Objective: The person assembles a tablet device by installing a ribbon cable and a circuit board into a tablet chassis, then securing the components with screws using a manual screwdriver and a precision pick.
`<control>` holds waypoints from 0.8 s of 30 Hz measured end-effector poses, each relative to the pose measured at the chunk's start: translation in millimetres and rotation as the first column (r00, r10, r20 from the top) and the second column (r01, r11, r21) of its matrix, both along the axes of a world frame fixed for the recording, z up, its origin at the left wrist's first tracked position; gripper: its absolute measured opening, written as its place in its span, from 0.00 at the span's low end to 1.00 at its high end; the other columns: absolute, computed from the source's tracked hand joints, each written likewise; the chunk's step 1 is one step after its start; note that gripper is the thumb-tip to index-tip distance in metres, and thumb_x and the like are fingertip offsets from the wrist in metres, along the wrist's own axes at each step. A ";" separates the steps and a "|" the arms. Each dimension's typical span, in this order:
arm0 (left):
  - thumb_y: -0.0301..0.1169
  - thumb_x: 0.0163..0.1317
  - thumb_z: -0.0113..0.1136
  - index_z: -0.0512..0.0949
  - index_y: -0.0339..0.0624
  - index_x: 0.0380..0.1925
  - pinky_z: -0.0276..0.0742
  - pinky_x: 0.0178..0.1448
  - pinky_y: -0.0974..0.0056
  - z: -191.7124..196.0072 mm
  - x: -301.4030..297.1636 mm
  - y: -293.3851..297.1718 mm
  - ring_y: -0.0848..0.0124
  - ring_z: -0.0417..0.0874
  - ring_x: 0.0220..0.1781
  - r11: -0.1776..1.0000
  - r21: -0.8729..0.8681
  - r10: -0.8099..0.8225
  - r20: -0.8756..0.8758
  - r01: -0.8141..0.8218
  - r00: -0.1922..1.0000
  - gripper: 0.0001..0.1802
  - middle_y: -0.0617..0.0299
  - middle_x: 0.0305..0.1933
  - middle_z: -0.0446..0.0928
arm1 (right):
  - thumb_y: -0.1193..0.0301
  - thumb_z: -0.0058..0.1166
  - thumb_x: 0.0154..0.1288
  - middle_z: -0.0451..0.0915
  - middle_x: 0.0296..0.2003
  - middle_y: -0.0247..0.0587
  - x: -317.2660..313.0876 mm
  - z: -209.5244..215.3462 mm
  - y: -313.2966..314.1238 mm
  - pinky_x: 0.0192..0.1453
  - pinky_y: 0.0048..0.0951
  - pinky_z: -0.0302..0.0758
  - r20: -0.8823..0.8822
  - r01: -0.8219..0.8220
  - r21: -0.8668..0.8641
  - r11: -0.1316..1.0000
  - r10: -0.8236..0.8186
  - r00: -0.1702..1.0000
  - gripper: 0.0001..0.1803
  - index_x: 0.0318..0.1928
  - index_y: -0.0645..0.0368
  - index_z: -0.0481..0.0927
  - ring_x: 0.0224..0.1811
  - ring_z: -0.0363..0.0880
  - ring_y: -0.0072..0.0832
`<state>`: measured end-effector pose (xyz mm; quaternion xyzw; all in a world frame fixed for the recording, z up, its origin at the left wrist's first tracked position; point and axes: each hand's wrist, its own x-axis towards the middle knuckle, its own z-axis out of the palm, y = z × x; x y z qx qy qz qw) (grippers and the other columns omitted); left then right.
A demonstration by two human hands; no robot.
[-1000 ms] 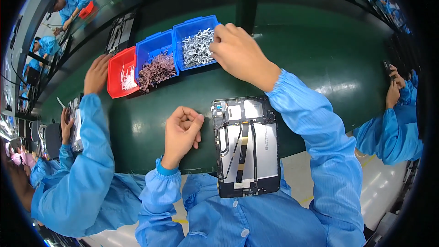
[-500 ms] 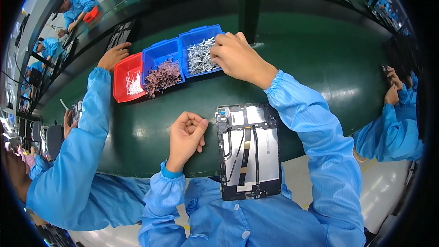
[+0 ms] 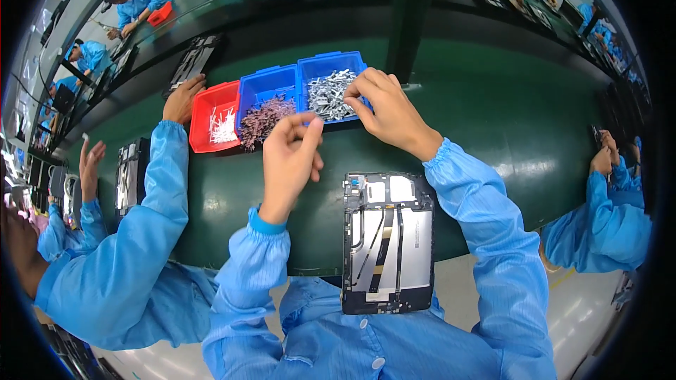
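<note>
My right hand (image 3: pixel 391 112) is at the right blue bin (image 3: pixel 331 62), thumb and fingertips pinched at the edge of its heap of small silver metal parts (image 3: pixel 329 95). What it pinches is too small to make out. My left hand (image 3: pixel 290 158) is raised in front of the middle blue bin (image 3: pixel 267 79), which holds small brownish-purple parts (image 3: pixel 264 118). Its fingers are curled with the thumb beside the index finger; anything inside is hidden. Nearer me, an opened tablet (image 3: pixel 389 246) lies with its inner side up, overhanging the table's front edge, touched by neither hand.
A red bin (image 3: pixel 204 142) with white sticks adjoins the blue bins on the green table (image 3: pixel 493 141). To the left, a co-worker's arm (image 3: pixel 151 204) reaches behind it, near more opened devices. A dark post (image 3: pixel 410 21) rises behind the bins. Another co-worker sits at right.
My left hand has moved up and away from me toward the bins. My right hand has pulled slightly back from the silver parts, still pinched. The view has shifted a little.
</note>
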<state>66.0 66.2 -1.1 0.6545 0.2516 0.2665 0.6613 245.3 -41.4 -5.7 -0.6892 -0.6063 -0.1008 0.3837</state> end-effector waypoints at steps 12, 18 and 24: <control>0.32 0.68 0.62 0.80 0.36 0.39 0.62 0.14 0.76 -9.4 27.2 12.3 0.83 0.72 0.15 0.910 0.380 0.141 0.090 -0.165 0.986 0.09 0.67 0.18 0.75 | 0.72 0.62 0.62 0.78 0.34 0.39 -3.2 1.6 3.1 0.42 0.33 0.71 0.075 0.099 0.184 0.978 -0.114 0.991 0.07 0.39 0.61 0.85 0.36 0.76 0.33; 0.33 0.68 0.62 0.80 0.34 0.41 0.60 0.15 0.76 4.0 -3.8 -14.3 0.83 0.72 0.15 0.991 0.114 0.058 0.081 -0.067 0.995 0.11 0.68 0.16 0.75 | 0.72 0.64 0.62 0.81 0.30 0.36 -37.6 21.4 -15.0 0.31 0.24 0.69 -0.521 -0.174 0.073 0.982 0.186 0.833 0.08 0.39 0.63 0.84 0.27 0.73 0.19; 0.31 0.67 0.63 0.84 0.33 0.39 0.62 0.14 0.76 11.8 -40.7 -13.9 0.82 0.72 0.16 0.975 -0.159 -0.146 0.056 0.153 0.988 0.10 0.58 0.31 0.82 | 0.75 0.65 0.58 0.82 0.27 0.35 -56.2 34.4 -41.7 0.32 0.25 0.70 -0.429 -0.266 0.030 0.964 0.253 0.867 0.04 0.34 0.60 0.84 0.27 0.76 0.24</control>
